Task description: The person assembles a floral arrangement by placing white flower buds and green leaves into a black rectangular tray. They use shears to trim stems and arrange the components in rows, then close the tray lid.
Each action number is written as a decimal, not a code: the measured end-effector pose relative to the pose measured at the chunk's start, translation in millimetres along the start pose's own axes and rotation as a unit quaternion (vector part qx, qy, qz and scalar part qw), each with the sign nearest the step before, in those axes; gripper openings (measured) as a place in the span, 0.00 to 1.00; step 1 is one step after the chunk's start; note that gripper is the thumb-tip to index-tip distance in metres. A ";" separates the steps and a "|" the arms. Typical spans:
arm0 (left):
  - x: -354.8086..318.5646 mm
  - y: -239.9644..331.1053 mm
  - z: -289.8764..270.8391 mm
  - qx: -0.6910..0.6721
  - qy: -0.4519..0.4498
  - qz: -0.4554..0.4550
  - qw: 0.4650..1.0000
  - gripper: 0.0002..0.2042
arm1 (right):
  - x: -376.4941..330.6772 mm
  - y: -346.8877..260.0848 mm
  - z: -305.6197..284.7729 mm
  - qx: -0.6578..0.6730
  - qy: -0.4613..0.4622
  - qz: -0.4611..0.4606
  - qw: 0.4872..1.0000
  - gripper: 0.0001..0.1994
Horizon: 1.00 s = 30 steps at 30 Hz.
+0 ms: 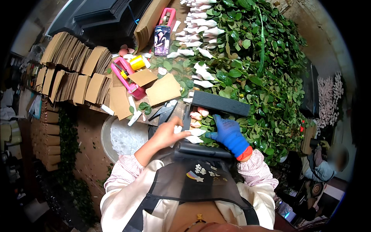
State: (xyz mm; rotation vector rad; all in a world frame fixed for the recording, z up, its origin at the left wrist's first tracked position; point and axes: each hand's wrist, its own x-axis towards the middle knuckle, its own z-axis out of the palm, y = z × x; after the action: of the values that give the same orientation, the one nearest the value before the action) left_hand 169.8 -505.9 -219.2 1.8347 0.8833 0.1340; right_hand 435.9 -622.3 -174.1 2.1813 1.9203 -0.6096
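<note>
My bare left hand (167,133) is curled round a white net sleeve (177,129), partly hidden by the fingers. Its thumb reaches to the tip of a white-sleeved rose (196,132). Just beyond lie pale pink roses (195,124) with bare heads, their green stems pointing right. My right hand (228,133), in a blue glove, lies over those stems and leaves with thumb and forefinger spread. A ribbed black strip (221,103) crosses the bench above the roses. Beside my left hand is a dark bladed tool (164,112), seen only in part.
Leafy rose stems (259,50) with white-sleeved heads pile up far right. Cardboard pieces (164,89), a pink tape dispenser (129,79) and a phone (162,40) lie on the bench. Cardboard stacks (73,56) stand left, above a tub of white scraps (127,137). A co-worker (324,170) is at right.
</note>
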 end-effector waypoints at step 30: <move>-3.7 -3.8 12.4 -0.090 -0.100 0.021 0.991 0.18 | -1.5 -40.4 -0.9 -0.070 -0.133 -0.111 0.982 0.10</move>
State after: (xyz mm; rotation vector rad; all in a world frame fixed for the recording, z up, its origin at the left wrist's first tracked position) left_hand 171.1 -516.9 -226.8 1.6655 0.6712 0.0533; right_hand 396.5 -617.1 -167.1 1.7173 2.0065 -0.7358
